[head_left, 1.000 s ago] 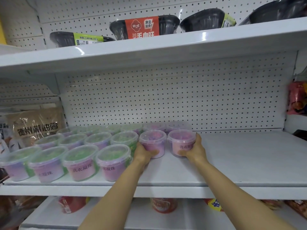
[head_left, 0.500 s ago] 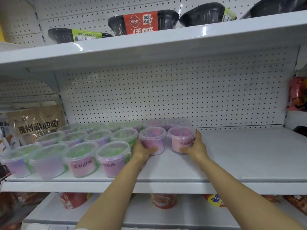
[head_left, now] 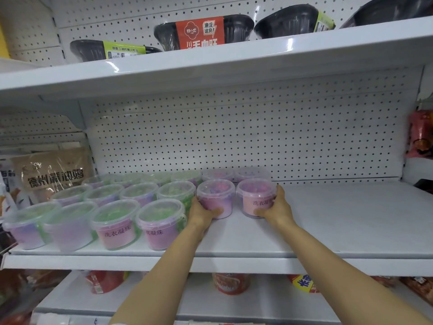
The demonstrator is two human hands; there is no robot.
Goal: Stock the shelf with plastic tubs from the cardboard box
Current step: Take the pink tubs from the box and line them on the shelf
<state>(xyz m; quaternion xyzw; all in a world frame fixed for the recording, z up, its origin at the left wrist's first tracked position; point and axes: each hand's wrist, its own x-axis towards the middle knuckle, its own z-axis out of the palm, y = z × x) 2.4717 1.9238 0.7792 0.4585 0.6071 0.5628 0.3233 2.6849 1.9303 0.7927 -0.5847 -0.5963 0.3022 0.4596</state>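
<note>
Back row of clear-lidded plastic tubs (head_left: 218,174) blurred and half hidden by nearer tubs, black plastic bowl (head_left: 393,9) cut off at top right edge, red packet (head_left: 420,134) cropped at right edge, lower-shelf red tins (head_left: 230,283) mostly hidden under the white shelf (head_left: 328,231).

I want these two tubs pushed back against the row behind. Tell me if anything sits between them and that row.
Nothing visible does. The left hand holds the purple tub and the right hand holds the pink tub, both on the shelf. The back-row tubs stand directly behind them, with no other item between.
</note>
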